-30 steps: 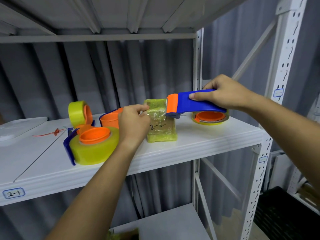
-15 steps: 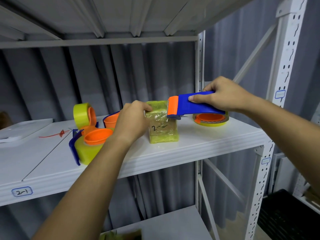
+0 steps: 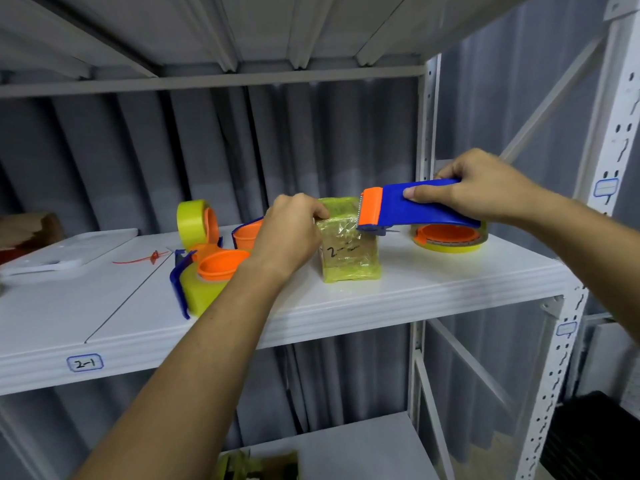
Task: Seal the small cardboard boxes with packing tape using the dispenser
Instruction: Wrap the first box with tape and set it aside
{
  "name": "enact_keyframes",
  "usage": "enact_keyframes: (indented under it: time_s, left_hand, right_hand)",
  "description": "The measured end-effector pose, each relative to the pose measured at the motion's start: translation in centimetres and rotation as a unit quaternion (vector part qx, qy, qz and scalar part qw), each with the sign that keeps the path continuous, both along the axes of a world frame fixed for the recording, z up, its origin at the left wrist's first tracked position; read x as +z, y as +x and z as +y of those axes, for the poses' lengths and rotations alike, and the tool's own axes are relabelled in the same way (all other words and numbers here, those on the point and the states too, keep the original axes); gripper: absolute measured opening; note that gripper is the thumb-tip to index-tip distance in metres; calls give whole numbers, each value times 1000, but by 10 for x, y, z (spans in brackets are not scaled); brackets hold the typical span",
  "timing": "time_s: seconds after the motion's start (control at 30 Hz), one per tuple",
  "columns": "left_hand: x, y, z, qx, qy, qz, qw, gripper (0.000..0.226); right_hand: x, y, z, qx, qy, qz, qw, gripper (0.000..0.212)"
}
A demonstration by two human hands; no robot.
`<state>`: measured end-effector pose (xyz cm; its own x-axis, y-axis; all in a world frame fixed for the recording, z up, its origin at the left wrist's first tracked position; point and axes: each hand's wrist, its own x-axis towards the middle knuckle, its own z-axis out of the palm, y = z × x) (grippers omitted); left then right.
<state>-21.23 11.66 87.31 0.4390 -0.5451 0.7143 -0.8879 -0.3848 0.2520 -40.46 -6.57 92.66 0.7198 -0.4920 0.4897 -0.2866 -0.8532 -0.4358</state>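
the small cardboard box (image 3: 349, 249), wrapped in yellowish tape and marked with a handwritten "2", stands on the white shelf (image 3: 415, 289) near its front edge, in the same spot as half a second ago. the left hand (image 3: 291, 230) has its grip curled over the box's upper left corner, thumb and fingers pinching the tape there; a second ago that hand was lower and only reaching the box's top edge, and it has since closed in over the corner. the right hand (image 3: 478, 190) grips the blue and orange dispenser (image 3: 412, 209) around its handle, fingers wrapped over the top and thumb on the near side, as in both earlier frames. the dispenser's orange toothed end sits at the box's upper right edge, touching or just beside it, much as before. its yellow tape roll (image 3: 450, 239) with orange core lies low over the shelf to the right of the box. to the left of the box three more yellow tape rolls (image 3: 204, 271) with orange cores sit together, unmoved. a label reading "2-1" (image 3: 85, 362) is on the shelf's front lip.
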Motion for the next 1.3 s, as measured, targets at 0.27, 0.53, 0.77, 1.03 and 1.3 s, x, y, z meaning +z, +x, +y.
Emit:
enact_keyframes:
  time_s: [0.27,0.53,0.77,1.03,1.3]
  left_hand:
    - [-6,-14,-20,-96,52,-37,993,23]
    - [-13,3,-28,-108,4,-12,994,19]
    - [-13,5,-29,-85,2,-36,996,17]
    - [-2,-16,-38,-18,89,-124,988,30]
    - [-3,-15,-57,-80,71,-87,990,18]
  right_hand:
    - [-4,3,-5,-7,-56,-6,998,55]
    - [-13,-7,-8,-7,-31,-35,999,63]
    - [-4,-37,-34,-41,-26,-51,998,65]
    - [1,-32,-27,-68,-93,0,993,57]
    - [8,-15,-11,-123,-146,66,979,54]
